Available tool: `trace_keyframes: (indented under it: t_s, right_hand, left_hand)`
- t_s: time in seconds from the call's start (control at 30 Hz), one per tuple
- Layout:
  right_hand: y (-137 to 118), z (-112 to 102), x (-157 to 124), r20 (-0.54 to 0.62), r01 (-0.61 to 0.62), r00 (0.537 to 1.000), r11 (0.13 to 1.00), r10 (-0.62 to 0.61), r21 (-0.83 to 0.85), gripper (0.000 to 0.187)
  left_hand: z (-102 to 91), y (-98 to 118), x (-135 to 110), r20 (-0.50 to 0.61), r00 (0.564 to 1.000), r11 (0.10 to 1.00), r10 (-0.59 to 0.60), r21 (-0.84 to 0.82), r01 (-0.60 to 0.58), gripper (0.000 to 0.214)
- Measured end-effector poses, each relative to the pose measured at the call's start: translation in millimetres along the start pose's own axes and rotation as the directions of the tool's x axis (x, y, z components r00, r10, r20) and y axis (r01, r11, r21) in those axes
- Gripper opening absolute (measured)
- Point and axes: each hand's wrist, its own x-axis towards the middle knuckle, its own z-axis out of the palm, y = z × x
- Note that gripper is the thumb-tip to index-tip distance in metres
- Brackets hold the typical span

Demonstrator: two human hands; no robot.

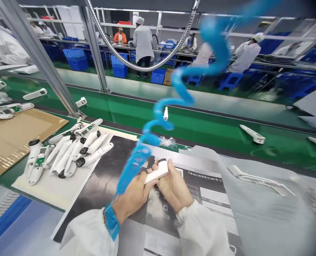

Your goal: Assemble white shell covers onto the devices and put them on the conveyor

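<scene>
White sleeves (90, 234) fill the bottom of the view, the L cuff w/ a blue wrist strap (111, 221) whose coiled cord (184, 89) runs up & away across the view. L hand (132, 197) & R hand (173, 188) are both closed in narrow, holding one white unit (158, 172) btwn them, its black end cap (162, 160) on the far end. Right now both hands are on that unit, held just above a dark printed sheet (205, 199); neither hand is free. Unit is tilted, not lying on the sheet, & the fingers hide part of it. To the L, just beside the sheet, a white pad (51, 192) carries a loose pile of similar units (67, 153), some w/ green circuit boards showing, some w/ black ends. Further L lies a cardboard sheet (16, 142) w/ more white parts along its far edge. To the R, a clear plastic film (267, 202) covers the near corner, w/ a long white part (259, 179) under or on it, can't tell which. Past all that runs a green belt (200, 128) w/ a white unit (252, 134) lying on it. Beyond the metal frame post (94, 46), co-workers in white gowns (143, 42) stand & sit among blue crates (78, 58).
</scene>
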Motion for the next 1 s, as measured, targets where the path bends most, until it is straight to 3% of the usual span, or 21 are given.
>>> trace_keyframes:
  t_s: [0.07, 0.17, 0.3, 0.37, 0.43, 0.5, 0.53, 0.63, 0.73, 0.87, 1.0]
  right_hand:
    - [2.6, 1.0, -4.5, 0.078, -0.009, 0.997, 1.0, 0.01, -0.008, 0.04]
    - [11.2, 4.8, -7.3, 0.083, 0.002, 0.997, 1.0, -0.003, 0.01, 0.036]
    - [18.9, 10.8, -2.1, 0.006, -0.021, 1.0, 1.0, 0.021, -0.013, 0.034]
    - [14.7, 9.4, 0.7, -0.045, -0.013, 0.999, 0.997, 0.01, -0.077, 0.034]
    - [4.6, 1.6, 2.1, -0.095, 0.035, 0.994, 0.97, -0.06, -0.239, 0.037]
    - [-8.2, -13.5, 2.6, -0.145, 0.095, 0.972, 0.873, -0.186, -0.478, 0.043]
    - [-14.1, -23.0, 2.5, -0.166, 0.098, 0.956, 0.797, -0.242, -0.596, 0.046]
    - [-24.3, -51.8, 0.3, -0.19, 0.037, 0.923, 0.568, -0.335, -0.822, 0.055]
    - [-21.9, -73.4, -3.8, -0.154, 0.052, 0.903, 0.458, -0.4, -0.887, 0.056]
    - [-13.4, -87.2, -7.2, -0.122, 0.073, 0.905, 0.431, -0.407, -0.899, 0.05]
    - [-9.4, -87.1, -6.0, -0.125, 0.055, 0.905, 0.404, -0.406, -0.913, 0.044]
  left_hand:
    - [-6.5, 5.9, 0.9, -0.087, 0.993, 0.992, 0.077, 0.107, -0.068, 0.041]
    - [-0.2, 18.0, 4.5, -0.211, 0.959, 0.976, 0.187, 0.149, -0.158, 0.047]
    - [6.0, 27.0, 11.5, -0.234, 0.962, 0.983, 0.137, 0.153, -0.103, 0.038]
    - [-7.0, 25.5, 19.2, -0.126, 0.987, 0.982, 0.1, 0.172, -0.077, 0.038]
    - [-32.1, 20.8, 34.5, 0.09, 0.993, 0.976, 0.08, 0.197, -0.097, 0.038]
    - [-64.2, 14.7, 60.5, 0.225, 0.973, 0.971, 0.055, 0.216, -0.105, 0.032]
    - [-80.5, 11.6, 77.8, 0.216, 0.976, 0.968, 0.034, 0.236, -0.086, 0.028]
    - [-120.5, 2.4, 140.1, -0.033, 0.999, 0.945, -0.019, 0.326, 0.028, 0.027]
    - [-139.0, -5.6, 197.2, -0.224, 0.974, 0.911, -0.035, 0.394, 0.123, 0.032]
    - [-130.1, -6.1, 241.1, -0.364, 0.932, 0.865, 0.001, 0.467, 0.181, 0.032]
    - [-82.9, 13.7, 273.8, -0.35, 0.933, 0.853, 0.086, 0.51, 0.113, 0.04]
